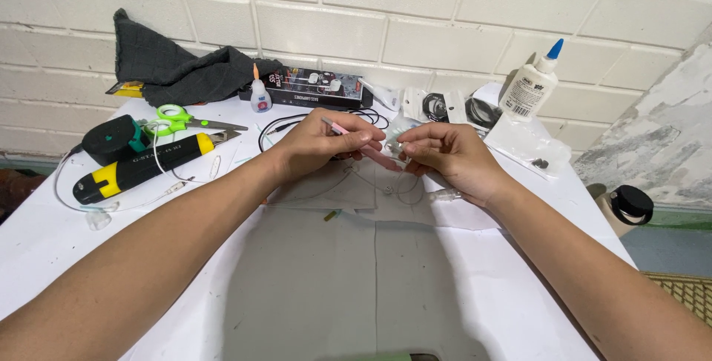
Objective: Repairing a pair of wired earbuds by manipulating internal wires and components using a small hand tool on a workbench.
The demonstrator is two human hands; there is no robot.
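Centrally, both hands meet just above the white table (311, 287), raised off the surface so the fine work sits close under the eyes. The left hand (315, 146) pinches a slim pink tool (343, 130) like a pen, its tip angled toward 4 o'clock for control. The right hand (452, 159) closes its fingertips on a small pale earpiece (397, 137), steadying it against the tool — thin wire (371, 183) trails down beneath. Tools lie pushed back, within reach yet off the work area: a yellow-and-black utility knife (141, 168) and green-handled scissors (182, 120) at 10 o'clock, a small glue bottle (259, 95) at 11 o'clock, and a larger white glue bottle (532, 85) at 1 o'clock, upright against the brick wall (415, 12).
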